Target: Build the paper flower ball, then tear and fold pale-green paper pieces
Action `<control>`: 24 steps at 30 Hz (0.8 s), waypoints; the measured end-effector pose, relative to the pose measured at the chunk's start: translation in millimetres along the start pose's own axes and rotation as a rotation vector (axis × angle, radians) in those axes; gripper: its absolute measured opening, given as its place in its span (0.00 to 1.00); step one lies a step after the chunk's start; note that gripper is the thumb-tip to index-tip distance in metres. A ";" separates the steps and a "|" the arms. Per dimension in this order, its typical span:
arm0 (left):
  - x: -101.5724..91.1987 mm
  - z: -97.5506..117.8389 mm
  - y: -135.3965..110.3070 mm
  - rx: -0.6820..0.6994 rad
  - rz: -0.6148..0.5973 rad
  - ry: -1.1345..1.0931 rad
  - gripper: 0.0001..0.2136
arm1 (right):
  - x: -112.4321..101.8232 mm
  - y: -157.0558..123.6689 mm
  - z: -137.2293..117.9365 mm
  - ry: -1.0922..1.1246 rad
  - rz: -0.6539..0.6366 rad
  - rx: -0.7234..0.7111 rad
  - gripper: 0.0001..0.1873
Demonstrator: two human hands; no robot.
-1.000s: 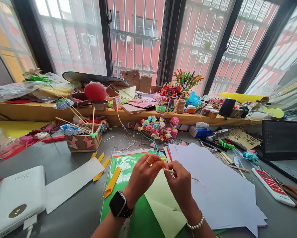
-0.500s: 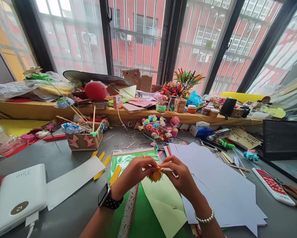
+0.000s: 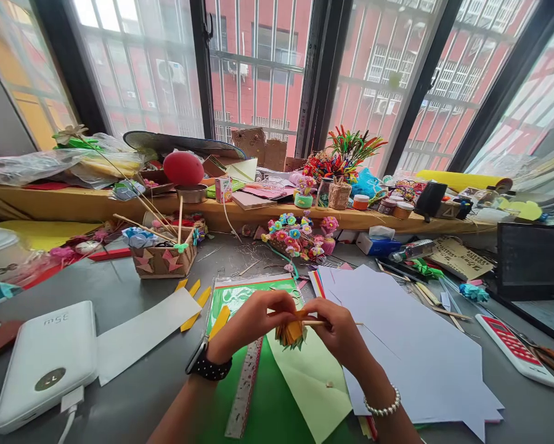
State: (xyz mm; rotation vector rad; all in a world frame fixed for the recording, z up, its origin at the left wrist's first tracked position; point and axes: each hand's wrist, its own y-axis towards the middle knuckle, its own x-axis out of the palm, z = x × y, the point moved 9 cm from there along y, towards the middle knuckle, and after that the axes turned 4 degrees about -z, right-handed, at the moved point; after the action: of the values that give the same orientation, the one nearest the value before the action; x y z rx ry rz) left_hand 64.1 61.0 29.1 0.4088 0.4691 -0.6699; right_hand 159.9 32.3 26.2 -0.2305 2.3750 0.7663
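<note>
Between my hands is a yellow-orange paper flower point(image 3: 289, 334) with a fringed, greenish lower edge. My left hand point(image 3: 261, 319), wearing a watch, pinches its upper side. A thin wooden stick point(image 3: 314, 322) runs out of the flower to the right, under the fingers of my right hand point(image 3: 336, 324), which are closed at the flower's top. My fingers partly cover where stick and paper meet. Below lies a pale green paper sheet point(image 3: 311, 382) on a green surface, beside a patterned ruler point(image 3: 244, 394). A yellow paper strip point(image 3: 220, 321) rests near my left wrist.
White paper sheets point(image 3: 410, 345) spread on the right, with a red-and-white calculator point(image 3: 512, 348) beyond. A white power bank point(image 3: 50, 364) and a grey-white strip point(image 3: 151, 336) lie left. A cardboard basket point(image 3: 166, 262) with sticks and crocheted flowers point(image 3: 295, 234) stand behind.
The flower has turned between my fingers, showing more of its yellow side and fringe. My hands stay close together at nearly the same place; the view has shifted slightly.
</note>
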 end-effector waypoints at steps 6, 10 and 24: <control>0.3 -4.4 -0.4 -0.012 -0.001 0.006 0.05 | 1.5 0.6 0.8 0.014 0.001 0.024 0.07; 0.1 -4.8 0.4 -0.027 0.025 0.004 0.08 | 0.2 0.5 0.5 0.005 0.065 0.016 0.08; 2.6 -6.1 1.0 -0.039 -0.020 -0.179 0.10 | -11.0 -3.8 -4.1 -0.035 0.222 0.023 0.07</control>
State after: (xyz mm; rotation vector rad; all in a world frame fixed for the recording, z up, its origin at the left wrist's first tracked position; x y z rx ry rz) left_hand 64.8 63.5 23.0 0.3047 0.3164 -0.7085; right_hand 167.8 26.5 33.8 0.0576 2.4005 0.8364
